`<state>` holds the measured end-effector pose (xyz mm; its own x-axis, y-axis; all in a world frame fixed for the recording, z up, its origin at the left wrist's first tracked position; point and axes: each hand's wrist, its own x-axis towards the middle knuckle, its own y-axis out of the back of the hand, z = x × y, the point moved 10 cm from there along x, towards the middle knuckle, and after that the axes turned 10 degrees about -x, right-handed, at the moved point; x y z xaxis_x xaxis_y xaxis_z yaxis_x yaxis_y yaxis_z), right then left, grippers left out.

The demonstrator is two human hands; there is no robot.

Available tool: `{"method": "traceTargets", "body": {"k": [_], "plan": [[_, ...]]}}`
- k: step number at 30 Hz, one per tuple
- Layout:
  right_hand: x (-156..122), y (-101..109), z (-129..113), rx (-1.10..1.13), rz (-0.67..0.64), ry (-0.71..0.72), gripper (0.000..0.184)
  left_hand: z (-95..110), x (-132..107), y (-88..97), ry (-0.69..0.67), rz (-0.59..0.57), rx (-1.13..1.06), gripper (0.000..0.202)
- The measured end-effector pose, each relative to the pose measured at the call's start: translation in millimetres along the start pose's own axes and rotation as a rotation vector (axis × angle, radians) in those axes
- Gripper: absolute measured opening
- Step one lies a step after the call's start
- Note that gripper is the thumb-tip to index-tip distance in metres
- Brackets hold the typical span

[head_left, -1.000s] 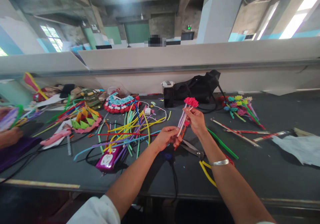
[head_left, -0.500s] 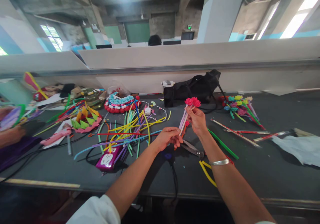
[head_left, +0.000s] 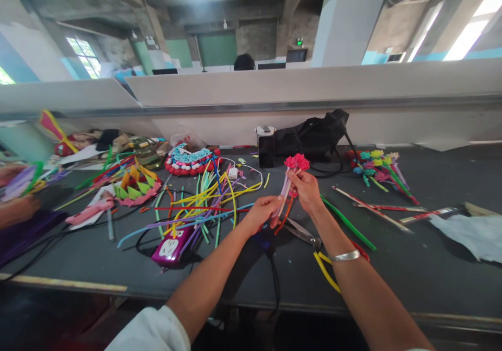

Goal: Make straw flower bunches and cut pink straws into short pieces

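Observation:
Pink-red artificial flowers (head_left: 297, 161) on pale pink and lilac stems (head_left: 286, 188) are held up over the dark table. My right hand (head_left: 306, 188) pinches the stems just below the blooms. Lower down, my left hand (head_left: 262, 214) is closed around the stem ends. An orange-red strip (head_left: 285, 216) hangs beneath my right hand; how it joins the flowers is hidden. Under the right wrist lie scissors (head_left: 304, 231) with yellow handles, and a green pipe cleaner (head_left: 349, 223) rests beyond that forearm.
Left of my hands, loose pipe cleaners (head_left: 204, 199) spread over a purple power strip (head_left: 172, 247). A phone (head_left: 266, 151) and black bag (head_left: 311, 136) stand at the back. A flower bunch (head_left: 378, 168) lies to the right. Another person's hand (head_left: 21, 211) works at far left.
The flowers and both hands have shifted very slightly to the left and down relative to the table. Both hands keep their hold on the stems.

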<state>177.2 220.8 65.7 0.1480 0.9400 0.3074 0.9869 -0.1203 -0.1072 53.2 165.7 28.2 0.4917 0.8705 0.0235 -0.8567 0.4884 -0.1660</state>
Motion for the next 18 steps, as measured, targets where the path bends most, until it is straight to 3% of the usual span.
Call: {"method": "traceTargets", "body": {"k": [5, 12, 18], "plan": [[-3, -6, 0, -0.07, -0.029, -0.001, 0.035, 16, 1, 8.1, -0.188, 0.103, 0.265, 0.045], [-12, -25, -5, -0.21, -0.081, 0.015, 0.036, 3, 3, 17.0, -0.043, 0.199, -0.196, 0.048], [-19, -35, -11, -0.33, -0.123, 0.045, 0.033, 0, 2, 18.9, -0.035, 0.216, -0.331, 0.046]]}}
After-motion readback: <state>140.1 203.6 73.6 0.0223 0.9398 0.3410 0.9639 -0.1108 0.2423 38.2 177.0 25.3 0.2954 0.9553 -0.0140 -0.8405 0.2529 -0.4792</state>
